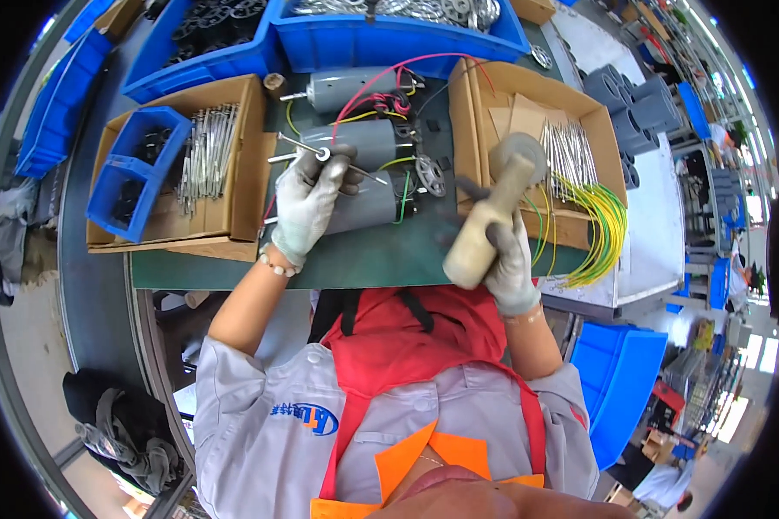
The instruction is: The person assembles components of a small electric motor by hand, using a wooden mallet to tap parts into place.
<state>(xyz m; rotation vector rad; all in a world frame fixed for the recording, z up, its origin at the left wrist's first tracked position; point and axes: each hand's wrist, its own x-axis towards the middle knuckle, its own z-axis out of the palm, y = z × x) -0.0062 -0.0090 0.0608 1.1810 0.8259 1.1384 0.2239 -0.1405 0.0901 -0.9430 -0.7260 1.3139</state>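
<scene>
Cream-coloured and blurred, a mallet-like tool (474,244) is gripped in the gloved right hand (511,264) near the green worktop (372,264)'s front edge. The gloved left hand (307,203) pinches a thin metal rod (299,144) over grey cylinders (355,138) between cardboard boxes (249,177). Farther back stand blue bins (398,48).

A blue crate (613,381) sits lower right, a dark bundle (130,445) lower left.
</scene>
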